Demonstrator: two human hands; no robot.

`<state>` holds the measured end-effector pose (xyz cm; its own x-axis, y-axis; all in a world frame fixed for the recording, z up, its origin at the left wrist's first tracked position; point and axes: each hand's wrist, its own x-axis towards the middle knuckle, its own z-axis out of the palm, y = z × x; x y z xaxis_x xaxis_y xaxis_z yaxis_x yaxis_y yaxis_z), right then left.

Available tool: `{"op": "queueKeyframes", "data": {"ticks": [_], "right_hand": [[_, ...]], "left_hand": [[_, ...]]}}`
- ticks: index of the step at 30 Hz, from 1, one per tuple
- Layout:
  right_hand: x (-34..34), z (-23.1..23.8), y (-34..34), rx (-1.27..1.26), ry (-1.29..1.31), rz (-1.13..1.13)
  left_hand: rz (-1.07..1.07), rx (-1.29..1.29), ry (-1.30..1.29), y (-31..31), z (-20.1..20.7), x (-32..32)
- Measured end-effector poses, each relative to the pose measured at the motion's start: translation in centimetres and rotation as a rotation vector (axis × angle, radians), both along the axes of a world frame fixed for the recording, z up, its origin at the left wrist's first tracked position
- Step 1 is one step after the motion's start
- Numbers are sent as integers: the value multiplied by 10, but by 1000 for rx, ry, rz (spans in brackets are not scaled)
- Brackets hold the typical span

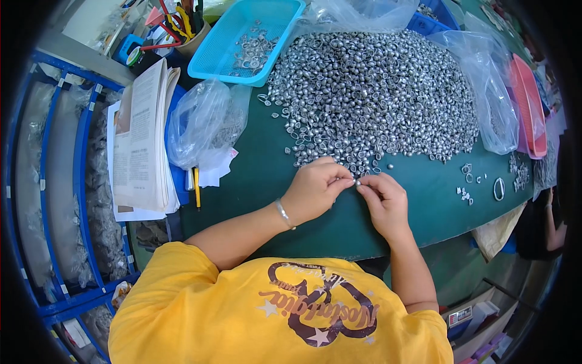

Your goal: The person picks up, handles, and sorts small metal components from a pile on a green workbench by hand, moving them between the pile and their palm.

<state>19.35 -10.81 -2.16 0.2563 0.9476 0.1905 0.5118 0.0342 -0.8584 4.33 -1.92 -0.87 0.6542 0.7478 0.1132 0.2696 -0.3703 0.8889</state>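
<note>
Left hand [316, 188]: your thumb and fingertips pinch a small silver piece [357, 181].
Right hand [388, 203]: your thumb and finger close narrowly on the same piece.
Small silver piece: between your fingertips, by the near edge of the heap of metal pieces [376, 85] on the green desk [257, 212].

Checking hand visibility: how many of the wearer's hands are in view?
2: the left hand and right hand, close together at the near edge of the metal pile; neither is hidden.
</note>
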Motion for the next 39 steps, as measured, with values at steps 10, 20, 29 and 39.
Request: {"op": "queueKeyframes", "data": {"ticks": [10,20,29,39], "right_hand": [[-11,8,-20,1,1444,324],[3,9,-22,1,1377,124],[-30,7,10,-82,-248,61],[-35,3,7,-66,-325,48]], "left_hand": [[-327,-1707,-636,-19,0,-19],[-224,-1439,-835,22,4,-62],[55,75,124,12,6,-49],[61,228,193,3,-4,-45]]}}
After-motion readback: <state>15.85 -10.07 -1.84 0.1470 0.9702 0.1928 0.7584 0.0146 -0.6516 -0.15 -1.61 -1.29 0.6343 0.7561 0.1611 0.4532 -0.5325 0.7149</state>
